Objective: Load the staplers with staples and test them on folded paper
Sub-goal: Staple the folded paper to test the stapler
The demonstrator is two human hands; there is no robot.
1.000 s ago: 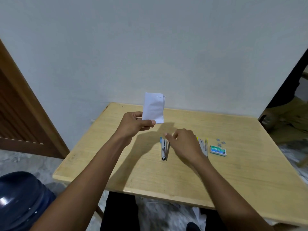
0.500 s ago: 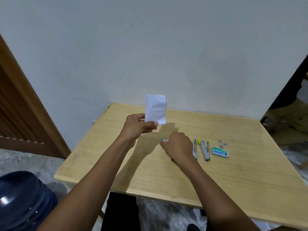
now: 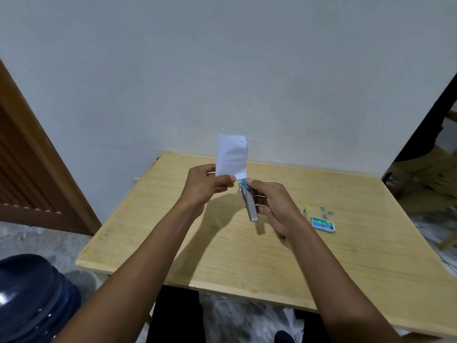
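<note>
Both forearms reach up from the bottom of the frame and meet at its centre, above the worktop [image 3: 173, 243]. The left hand [image 3: 205, 184] pinches the lower edge of the folded paper [image 3: 232, 157] between thumb and curled fingers and holds it upright, so its top stands against the wall [image 3: 222, 70]. The right hand [image 3: 277, 206] curls round a stapler [image 3: 249, 204], thumb near its blue tip, which points up and sits just beside the paper's lower right corner; whether it touches the paper cannot be told. The stapler is a narrow bar of shiny metal with a blue plastic end. The paper is white and rectangular, with small dark marks near its top edge. The worktop is pale wood with a fine grain and rounded corners. Right of centre, a small green staple box [image 3: 323, 224] lies flat on it, with a few loose grey staple strips [image 3: 326, 211] just above it. Part of a yellow-tipped stapler [image 3: 305, 210] shows beside the right wrist, which hides most of it. A brown wooden door [image 3: 29, 169] fills the left edge, and a dark blue glossy water jug [image 3: 32, 298] sits at the lower left.
</note>
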